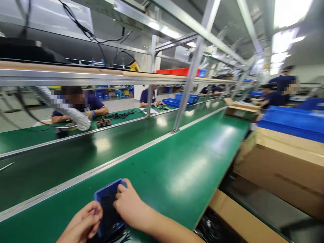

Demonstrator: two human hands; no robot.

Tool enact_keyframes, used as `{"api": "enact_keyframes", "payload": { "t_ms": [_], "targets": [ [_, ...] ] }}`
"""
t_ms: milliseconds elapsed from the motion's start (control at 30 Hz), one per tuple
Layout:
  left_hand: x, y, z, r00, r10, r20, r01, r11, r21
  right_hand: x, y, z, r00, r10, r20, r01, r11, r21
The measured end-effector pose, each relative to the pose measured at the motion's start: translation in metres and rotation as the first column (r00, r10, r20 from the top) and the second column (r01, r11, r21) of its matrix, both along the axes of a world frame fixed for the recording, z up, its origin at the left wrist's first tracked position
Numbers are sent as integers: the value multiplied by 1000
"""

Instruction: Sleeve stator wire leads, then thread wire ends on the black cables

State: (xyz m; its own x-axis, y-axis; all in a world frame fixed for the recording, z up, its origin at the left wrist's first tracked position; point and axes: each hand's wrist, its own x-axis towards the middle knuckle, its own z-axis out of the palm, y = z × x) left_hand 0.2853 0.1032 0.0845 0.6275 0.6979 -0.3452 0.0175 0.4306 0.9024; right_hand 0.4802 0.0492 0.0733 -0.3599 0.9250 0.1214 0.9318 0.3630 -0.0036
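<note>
A small blue bin (110,187) with dark pieces inside sits on the green work surface (162,168) at the bottom centre. My right hand (131,204) is at its right side, fingers bent over the rim and gripping it. Just left of the bin is my left hand (87,221), with its fingers curled together around a small purple-blue bit that barely shows. What the dark pieces in the bin are cannot be made out.
Cardboard boxes (286,168) and a blue crate (291,121) stand along the right edge. A metal post (188,81) rises from the divider ahead. Across the belt, people sit near cables (121,115) and a silver duct (68,113).
</note>
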Motion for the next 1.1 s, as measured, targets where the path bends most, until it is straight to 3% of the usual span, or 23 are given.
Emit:
{"api": "enact_keyframes", "payload": {
  "t_ms": [100, 233, 400, 600, 867, 1000, 1100],
  "targets": [
    [7, -12, 13, 994, 104, 44, -104, 995, 2, -3, 5, -4, 995, -62, -79, 59, 998, -38],
    [9, -15, 17, 984, 175, 45, -177, 982, 63, -7, 12, -10, 995, -56, -84, 49, 996, -76],
    [7, -12, 10, 984, 172, -33, -165, 972, 166, -12, 12, -16, 992, -70, -102, 58, 992, -115],
    [2, -9, 6, 985, 169, -45, -156, 967, 202, -9, 9, -14, 941, -96, -325, 93, 995, -25],
    [0, -13, 13, 980, 180, -86, -153, 954, 259, -9, 3, -16, 728, -6, -685, 80, 994, 76],
    [4, -16, 15, 978, 167, -125, -129, 955, 267, -16, -2, -8, 541, 51, -839, 26, 997, 77],
    [6, -17, 16, 977, 172, -126, -132, 953, 274, -18, -4, -4, 373, 8, -928, -9, 1000, 5]
  ]
}}
